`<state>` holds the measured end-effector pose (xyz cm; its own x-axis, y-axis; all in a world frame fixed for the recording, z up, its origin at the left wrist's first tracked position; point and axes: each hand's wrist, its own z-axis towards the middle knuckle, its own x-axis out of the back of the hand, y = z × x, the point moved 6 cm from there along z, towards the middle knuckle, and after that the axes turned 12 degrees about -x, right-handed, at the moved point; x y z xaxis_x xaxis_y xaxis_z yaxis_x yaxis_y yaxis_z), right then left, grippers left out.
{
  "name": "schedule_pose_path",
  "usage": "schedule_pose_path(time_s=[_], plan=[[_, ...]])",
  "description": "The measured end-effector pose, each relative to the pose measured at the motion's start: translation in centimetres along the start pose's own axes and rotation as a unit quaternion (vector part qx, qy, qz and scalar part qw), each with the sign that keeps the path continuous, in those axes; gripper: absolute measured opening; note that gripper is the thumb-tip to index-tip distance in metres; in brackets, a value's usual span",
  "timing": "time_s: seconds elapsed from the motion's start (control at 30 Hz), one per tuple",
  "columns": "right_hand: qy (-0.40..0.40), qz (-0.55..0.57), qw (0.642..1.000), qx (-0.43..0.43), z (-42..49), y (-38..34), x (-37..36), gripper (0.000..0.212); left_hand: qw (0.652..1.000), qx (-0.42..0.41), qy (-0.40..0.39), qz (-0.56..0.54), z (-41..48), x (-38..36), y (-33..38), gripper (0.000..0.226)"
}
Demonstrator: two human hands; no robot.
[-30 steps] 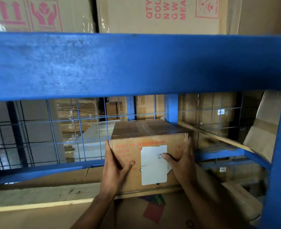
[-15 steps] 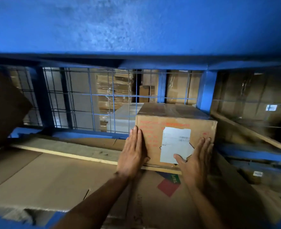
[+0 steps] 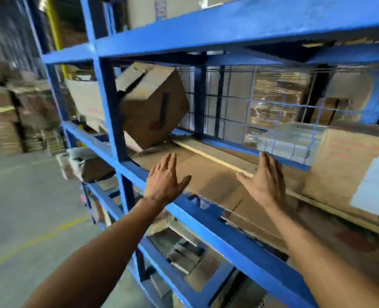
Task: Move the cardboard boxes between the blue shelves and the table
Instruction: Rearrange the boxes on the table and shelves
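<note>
Both hands open over the blue shelves; no box held.

Left hand and right hand reach into the shelf bay, backs up, fingers straight: grip wide on both, holding nothing. Contact with the flat cardboard sheet under them cannot be told; frame motion-blurred. Labelled cardboard box stands upright on the shelf to the right of the right hand, near it but apart, white label on its facing side. Tilted cardboard box sits beyond and left of the left hand, propped on one edge near the blue upright, top flaps loose. Wooden slat crosses just beyond the left fingertips and passes under the right hand. Wire mesh closes the bay beyond both hands.
</note>
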<state>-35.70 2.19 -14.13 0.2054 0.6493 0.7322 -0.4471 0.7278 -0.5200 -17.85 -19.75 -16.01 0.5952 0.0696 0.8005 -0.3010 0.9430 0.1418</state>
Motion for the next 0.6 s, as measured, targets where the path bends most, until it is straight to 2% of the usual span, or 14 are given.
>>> schedule_pose_path(time_s=[0.13,0.27,0.43,0.5,0.6], plan=[[-0.145,0.015,0.982,0.116,-7.5,-15.6,-6.5,0.088,0.984,0.169,-0.012,0.063,-12.0,8.8,-13.0,0.085],[-0.264,0.043,0.932,0.245,-19.0,-29.1,-11.1,0.086,0.935,0.333,-0.001,0.125,-26.3,17.8,-20.5,0.086],[-0.364,0.084,0.847,0.379,-35.4,-40.8,-13.1,0.093,0.862,0.466,0.065,0.19,-42.9,29.0,-21.9,0.09],[-0.393,0.1,0.807,0.43,-41.4,-44.6,-12.1,0.1,0.829,0.512,0.098,0.204,-48.4,33.1,-20.7,0.091],[-0.414,0.143,0.747,0.5,-49.0,-49.5,-9.4,0.099,0.78,0.571,0.162,0.197,-55.7,38.4,-17.4,0.09]])
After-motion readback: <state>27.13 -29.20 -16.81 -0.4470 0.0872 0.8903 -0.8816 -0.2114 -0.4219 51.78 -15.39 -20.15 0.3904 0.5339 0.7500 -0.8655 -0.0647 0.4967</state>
